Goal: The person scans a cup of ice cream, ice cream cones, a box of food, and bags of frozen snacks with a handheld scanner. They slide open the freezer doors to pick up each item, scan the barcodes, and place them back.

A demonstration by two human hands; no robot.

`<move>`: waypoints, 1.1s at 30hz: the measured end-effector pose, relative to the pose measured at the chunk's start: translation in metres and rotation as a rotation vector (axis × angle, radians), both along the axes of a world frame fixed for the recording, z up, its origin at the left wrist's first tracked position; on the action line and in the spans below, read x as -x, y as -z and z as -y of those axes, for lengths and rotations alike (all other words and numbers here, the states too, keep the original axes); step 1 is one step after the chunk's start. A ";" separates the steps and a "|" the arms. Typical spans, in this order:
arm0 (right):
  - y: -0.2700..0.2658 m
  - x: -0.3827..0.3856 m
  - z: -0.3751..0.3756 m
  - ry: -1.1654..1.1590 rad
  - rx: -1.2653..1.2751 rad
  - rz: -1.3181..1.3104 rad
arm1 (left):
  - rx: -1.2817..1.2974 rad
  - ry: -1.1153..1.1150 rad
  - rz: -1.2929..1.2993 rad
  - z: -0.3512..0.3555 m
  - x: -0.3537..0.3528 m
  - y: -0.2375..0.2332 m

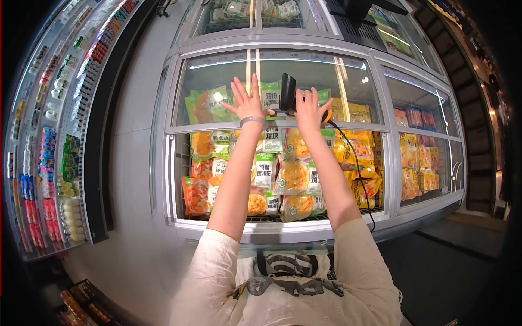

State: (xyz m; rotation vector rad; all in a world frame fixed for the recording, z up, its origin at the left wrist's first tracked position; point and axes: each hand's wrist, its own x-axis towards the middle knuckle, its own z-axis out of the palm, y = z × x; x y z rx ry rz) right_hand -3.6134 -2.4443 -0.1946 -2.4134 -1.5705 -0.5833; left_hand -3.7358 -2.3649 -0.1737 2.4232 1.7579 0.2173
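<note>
Here the person leans over a chest freezer [272, 231] with both arms stretched far across its glass top. The left hand [247, 103] lies flat on the far glass lid [304, 68], palm down, fingers spread wide and holding nothing; a thin wristband [253, 120] sits just behind it. The right hand [310, 108], just to its right, is wrapped around a black scanner [287, 91], which stands up between the two hands. The fingertips are hidden behind the hand. A dark cable [356, 163] runs from that hand back along the right forearm to the near edge of the freezer.

Both hands rest just beyond the crossbar [217, 128] that parts the far pane from the near one. Under the glass lie packed bags: green ones [206, 106] far left, yellow and orange ones [296, 176] nearer and toward the middle. Stocked shelves [54, 136] line the aisle well off to the left.

The step in hand looks like pushing on or steadying the far lid while the scanner is kept in the grip. Whether the pane is open at all cannot be told from here. Moving it would call for even pressure from the flat left palm, since the right hand is taken up, and for keeping the cable clear of the track and the crossbar.
</note>
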 end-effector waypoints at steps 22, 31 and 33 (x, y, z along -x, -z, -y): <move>0.005 -0.004 -0.008 0.040 0.023 0.031 | 0.015 -0.029 0.021 -0.007 -0.003 0.012; -0.003 0.000 -0.009 0.074 0.115 -0.092 | 0.106 0.040 0.017 -0.011 0.004 0.023; 0.007 -0.001 -0.008 0.114 0.115 -0.119 | 0.266 0.133 0.020 -0.017 0.011 0.041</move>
